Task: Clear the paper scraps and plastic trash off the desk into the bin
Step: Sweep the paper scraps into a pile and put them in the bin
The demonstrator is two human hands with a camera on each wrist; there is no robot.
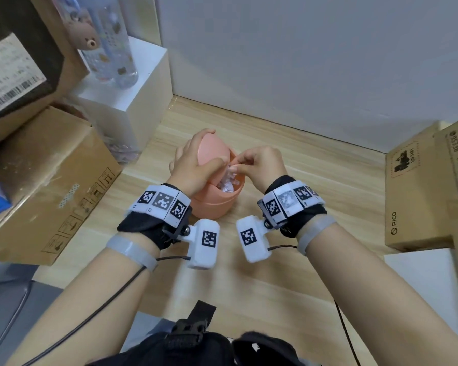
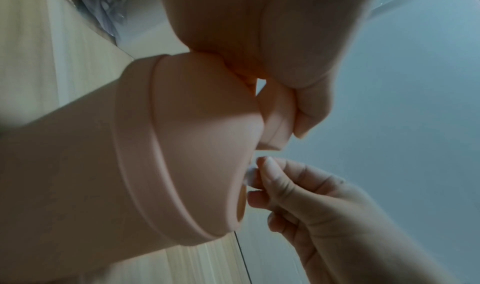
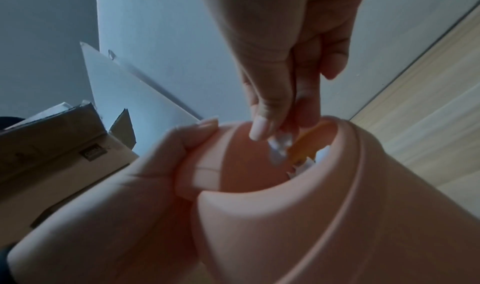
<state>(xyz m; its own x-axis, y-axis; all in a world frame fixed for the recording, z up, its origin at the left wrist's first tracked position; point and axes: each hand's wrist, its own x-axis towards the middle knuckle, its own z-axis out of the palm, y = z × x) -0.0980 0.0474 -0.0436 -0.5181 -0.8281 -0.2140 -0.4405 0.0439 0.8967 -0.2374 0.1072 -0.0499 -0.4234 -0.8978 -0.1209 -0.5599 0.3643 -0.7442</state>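
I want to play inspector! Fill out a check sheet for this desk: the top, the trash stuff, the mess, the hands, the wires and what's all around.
Surface: wooden desk; no loose trash seen on the visible part.
Job's things: pink bin stands upright with white scraps inside; its swing lid is tipped open. A small clear plastic scrap is at the opening.
Clutter: cardboard boxes on the left, more boxes on the right, patterned bottle on a white block.
Grippers: left hand holds the lid; right hand pinches the scrap.
Cables: black wires run from the wrist units along both arms.
Surroundings: plain pale wall behind.
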